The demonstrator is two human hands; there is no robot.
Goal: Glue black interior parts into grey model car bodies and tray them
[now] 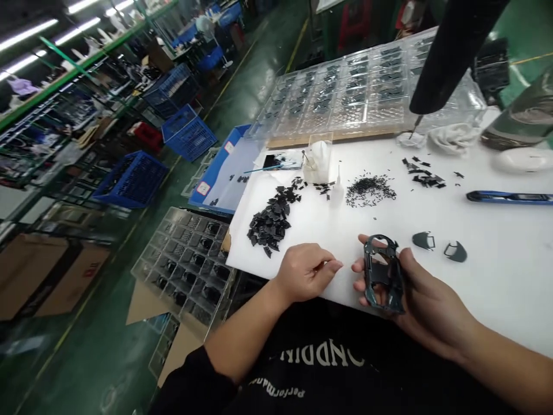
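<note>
A dark, openwork plastic frame (380,272) is held up over the near edge of the white tabletop (488,300), a rounded opening at its top end and further gaps lower down. The right hand (432,308) has hold of it, palm turned up and half closed, with the thumb along one side and the fingertips showing at the other. The left hand (306,271) is beside it, apart from the frame, its fingers curled in and its thumb close to the index finger; whether something small is pinched there, I cannot tell. Just beyond the right thumb, two small dark plates, a left one (419,240) and a right one (456,252), lie near each other, each with a cut-out. Farther right is a blue-and-black slim tool (510,197). Past the hands, a heap of black flakes (270,222) lies to the left, a spread of tiny black bits (370,189) in the middle, and loose black strips (425,174) to the right. A white nozzle bottle (337,190) stands near a small clear container (317,164). Behind these, a large clear tray (328,92) holds dark parts in its compartments. Left of the table are a blue bin (211,178) and, lower, another compartment tray (185,253), with blue crates (189,132) farther off on the green floor.
</note>
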